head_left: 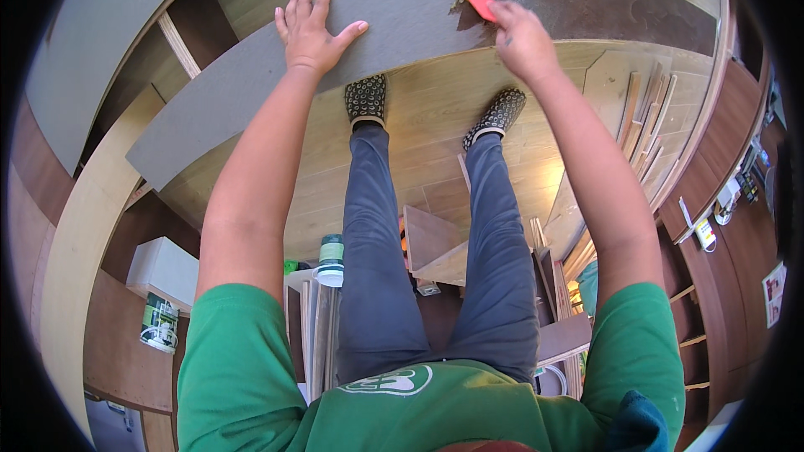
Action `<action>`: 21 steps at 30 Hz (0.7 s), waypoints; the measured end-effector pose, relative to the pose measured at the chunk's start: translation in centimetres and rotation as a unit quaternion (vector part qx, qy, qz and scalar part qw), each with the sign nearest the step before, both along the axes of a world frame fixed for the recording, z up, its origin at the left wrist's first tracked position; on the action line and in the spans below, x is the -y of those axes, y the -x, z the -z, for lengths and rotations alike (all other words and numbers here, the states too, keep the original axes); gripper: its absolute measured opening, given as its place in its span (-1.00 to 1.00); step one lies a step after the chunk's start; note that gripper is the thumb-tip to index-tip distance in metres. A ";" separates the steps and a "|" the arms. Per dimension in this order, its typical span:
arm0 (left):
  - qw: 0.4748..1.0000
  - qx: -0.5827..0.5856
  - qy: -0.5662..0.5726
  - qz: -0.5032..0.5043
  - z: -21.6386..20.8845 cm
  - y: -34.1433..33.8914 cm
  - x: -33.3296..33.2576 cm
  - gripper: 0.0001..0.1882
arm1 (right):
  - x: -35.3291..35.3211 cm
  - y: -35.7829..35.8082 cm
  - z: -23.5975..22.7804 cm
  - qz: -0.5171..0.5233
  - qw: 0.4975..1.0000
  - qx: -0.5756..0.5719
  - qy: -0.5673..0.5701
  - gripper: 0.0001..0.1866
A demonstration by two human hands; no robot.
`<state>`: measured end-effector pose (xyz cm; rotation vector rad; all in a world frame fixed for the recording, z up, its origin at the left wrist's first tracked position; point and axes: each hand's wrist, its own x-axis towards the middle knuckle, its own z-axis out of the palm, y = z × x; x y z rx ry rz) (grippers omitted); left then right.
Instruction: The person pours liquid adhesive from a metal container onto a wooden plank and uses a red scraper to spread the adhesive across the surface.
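A long grey board (385,21) lies across in front of me, and its right part has a dark, wet-looking coating (586,4). My left hand (314,32) rests on the grey left part, palm down with the fingers spread. In my right hand (523,38) is a red spreader (479,4), closed between thumb and fingers. Its yellowish tip meets the board at the ragged left edge of the dark area. Whether that tip is bristle or smeared glue I cannot tell.
Wooden cabinet frames (180,43) surround the board. Loose strips of wood (645,121) lean at the right. Below, a green-and-white tub (331,259) and a similar can (159,322) stand near offcuts. My shoes (366,100) are on the wood-look floor beneath the board.
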<state>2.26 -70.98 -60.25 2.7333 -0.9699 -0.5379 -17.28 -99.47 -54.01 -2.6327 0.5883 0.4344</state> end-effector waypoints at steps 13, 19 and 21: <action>1.000 -0.006 0.008 -0.005 0.1 0.2 -0.2 0.00 | -8.5 4.7 -5.2 0.129 0.969 0.026 -0.210 -0.67; 1.000 -0.007 0.010 -0.011 -0.3 0.1 0.0 -0.01 | -5.6 -0.2 -2.7 0.054 0.990 0.126 -0.011 -0.64; 1.000 -0.006 0.016 -0.012 -0.1 0.1 0.1 -0.02 | -5.7 -1.2 -1.8 0.047 0.995 0.085 0.012 -0.63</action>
